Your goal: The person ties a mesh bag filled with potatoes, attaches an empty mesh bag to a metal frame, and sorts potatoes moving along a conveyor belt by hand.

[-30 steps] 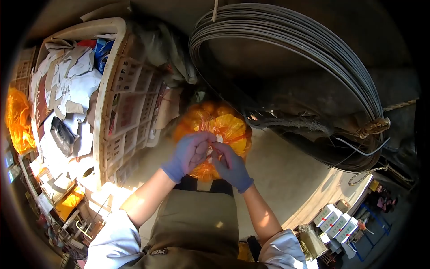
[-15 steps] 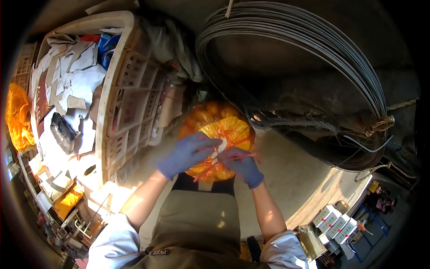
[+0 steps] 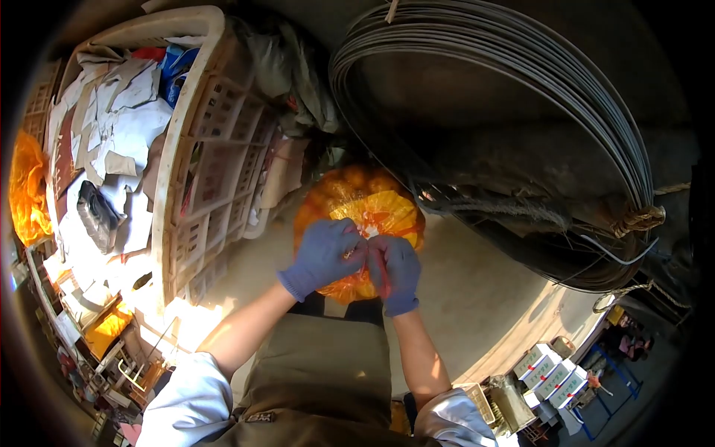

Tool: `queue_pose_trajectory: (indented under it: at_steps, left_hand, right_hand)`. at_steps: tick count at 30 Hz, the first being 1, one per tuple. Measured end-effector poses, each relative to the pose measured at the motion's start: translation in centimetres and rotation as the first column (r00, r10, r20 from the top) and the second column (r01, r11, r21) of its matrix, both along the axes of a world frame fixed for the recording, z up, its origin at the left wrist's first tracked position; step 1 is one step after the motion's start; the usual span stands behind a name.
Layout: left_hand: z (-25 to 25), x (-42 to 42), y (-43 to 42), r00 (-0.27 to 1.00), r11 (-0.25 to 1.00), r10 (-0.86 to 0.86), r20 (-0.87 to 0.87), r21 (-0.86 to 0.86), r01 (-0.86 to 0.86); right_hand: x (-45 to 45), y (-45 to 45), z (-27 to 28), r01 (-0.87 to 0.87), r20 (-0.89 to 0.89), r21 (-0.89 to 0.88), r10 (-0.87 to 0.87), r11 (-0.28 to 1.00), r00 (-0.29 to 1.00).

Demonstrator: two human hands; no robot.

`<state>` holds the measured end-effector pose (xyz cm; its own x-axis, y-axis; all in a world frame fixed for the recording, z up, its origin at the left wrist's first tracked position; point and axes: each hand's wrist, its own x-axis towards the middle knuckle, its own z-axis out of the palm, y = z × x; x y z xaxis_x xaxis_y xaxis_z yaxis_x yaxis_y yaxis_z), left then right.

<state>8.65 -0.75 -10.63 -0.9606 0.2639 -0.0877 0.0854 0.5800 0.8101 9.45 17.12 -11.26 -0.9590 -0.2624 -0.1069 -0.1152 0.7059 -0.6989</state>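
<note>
An orange mesh bag full of round orange items stands on the floor in front of me, its gathered top facing up. My left hand, in a blue-grey glove, has its fingers pinched at the left of the gathered neck. My right hand, gloved alike, is closed right beside it, with a pink-red tie strip at its fingers. The fingertips of both hands nearly meet over the neck. What the left fingers grip is too small to make out.
A large plastic crate of torn cardboard stands at the left. A big coil of wire hangs at the upper right. Orange mesh lies far left. White boxes are at the lower right, with a person beyond.
The hands parted, showing the white neck and the pink-red strip stretched across it, and have now come back together over the neck. The view has shifted slightly.
</note>
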Motion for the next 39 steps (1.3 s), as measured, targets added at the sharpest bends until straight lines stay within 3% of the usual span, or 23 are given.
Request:
queue_pose_trajectory:
  at_steps: [4, 6, 7, 9, 10, 12, 15, 17, 20, 22, 24, 25, 26, 27, 29, 30, 31, 32, 33, 34, 35, 37, 39]
  left_hand:
    - [-0.4, -0.3, -0.2, 0.997, 0.999, 0.041, -0.060, 0.033, -0.039]
    - [-0.4, -0.4, -0.4, 0.998, 0.996, 0.032, -0.045, 0.083, -0.028]
    - [-0.1, -0.4, -0.5, 0.999, 0.996, 0.028, -0.020, 0.087, -0.027]
    - [0.4, -0.8, -0.5, 1.000, 0.996, 0.022, -0.004, 0.088, -0.022]
    - [0.7, -1.0, -0.2, 0.995, 0.988, 0.051, 0.082, 0.142, -0.062]
    - [0.7, -1.5, -0.2, 0.985, 0.976, 0.078, 0.157, 0.189, -0.108]
    - [0.1, -1.5, -0.6, 0.991, 0.996, -0.007, 0.136, 0.087, -0.005]
    - [-0.3, -2.1, -1.3, 0.969, 0.977, -0.143, 0.199, 0.185, 0.106]
    - [-0.7, -1.3, -0.7, 0.984, 0.965, -0.032, 0.174, 0.263, -0.016]
    - [-0.1, -1.2, -0.5, 0.994, 0.984, -0.042, 0.098, 0.177, 0.025]
    - [-0.6, -0.7, -0.7, 0.973, 0.985, -0.167, -0.158, -0.074, 0.157]
    - [-0.9, -0.8, -1.2, 0.978, 0.987, -0.140, -0.158, -0.102, 0.125]
    - [-1.2, -0.9, -1.6, 0.945, 0.959, -0.238, -0.225, -0.209, 0.192]
    - [-1.6, -0.9, -2.0, 0.896, 0.913, -0.346, -0.278, -0.321, 0.253]
    - [-1.9, -0.9, -1.9, 0.896, 0.909, -0.336, -0.289, -0.347, 0.230]
    - [-1.8, -0.6, -1.8, 0.892, 0.903, -0.348, -0.289, -0.358, 0.236]
    - [-2.5, -0.4, -1.4, 0.926, 0.845, -0.371, -0.073, -0.440, 0.304]
    - [-1.3, 0.0, -1.9, 0.929, 0.849, -0.356, -0.095, -0.449, 0.280]
    - [0.1, 1.2, -2.9, 0.989, 0.916, -0.103, -0.108, -0.398, 0.051]
    - [1.8, 2.2, -4.3, 0.981, 0.921, 0.158, -0.111, -0.341, -0.187]
    - [3.9, 3.2, -5.7, 0.978, 0.938, 0.204, 0.036, -0.292, -0.185]
    - [3.5, 7.4, -6.1, 0.930, 0.888, 0.367, -0.028, -0.287, -0.359]
    - [3.8, 11.8, -6.6, 0.911, 0.878, 0.410, 0.042, -0.290, -0.382]
  right_hand:
    - [0.8, -0.8, -1.6, 0.074, -0.205, -0.064, -0.086, 0.995, 0.975]
    - [1.1, -0.8, -1.7, 0.291, 0.091, -0.256, -0.277, 0.922, 0.957]
    - [0.9, -0.7, -1.7, 0.287, 0.092, -0.261, -0.272, 0.922, 0.958]
    - [-0.1, -0.3, -1.6, 0.092, -0.156, -0.105, -0.108, 0.990, 0.982]
    - [0.0, -0.4, -1.8, 0.088, -0.162, -0.107, -0.105, 0.990, 0.981]
    - [0.3, -0.6, -2.7, 0.085, -0.380, -0.005, -0.080, 0.996, 0.921]
    - [1.2, 0.2, -3.0, 0.103, -0.343, -0.005, -0.098, 0.995, 0.934]
    - [1.4, 0.6, -2.7, 0.094, -0.317, 0.032, -0.079, 0.995, 0.945]
    - [1.3, 0.5, -2.1, 0.067, -0.290, 0.027, -0.056, 0.997, 0.955]
    - [0.8, 1.4, -2.0, -0.044, -0.239, 0.028, 0.050, 0.999, 0.970]
    - [0.1, 1.8, 0.2, -0.119, -0.186, 0.030, 0.122, 0.992, 0.975]
    - [0.4, 2.8, 0.4, -0.106, -0.079, 0.050, 0.109, 0.993, 0.991]
    - [0.8, 3.9, 0.4, -0.090, 0.030, 0.084, 0.088, 0.992, 0.996]
    - [1.1, 4.2, 0.1, -0.109, 0.021, 0.067, 0.107, 0.992, 0.994]
    - [0.6, 5.4, 0.1, -0.143, 0.207, 0.202, 0.101, 0.969, 0.973]
    - [1.0, 6.3, 0.0, -0.158, 0.195, 0.200, 0.118, 0.967, 0.974]
    - [1.6, 7.6, -0.2, -0.094, 0.231, 0.240, 0.037, 0.966, 0.972]
    - [1.1, 7.8, 0.4, -0.026, 0.251, 0.277, -0.047, 0.960, 0.967]
    - [0.8, 8.3, 1.4, -0.037, 0.228, 0.280, -0.029, 0.959, 0.973]
    - [0.3, 8.0, 3.8, 0.183, 0.167, 0.106, -0.199, 0.977, 0.966]
    - [0.4, 7.6, 6.8, 0.381, 0.147, -0.082, -0.367, 0.921, 0.919]
    - [-0.9, -0.2, 14.8, 0.228, 0.107, -0.340, -0.204, 0.912, 0.973]
    - [-2.5, -9.5, 20.0, -0.277, -0.142, -0.301, 0.244, 0.913, 0.959]
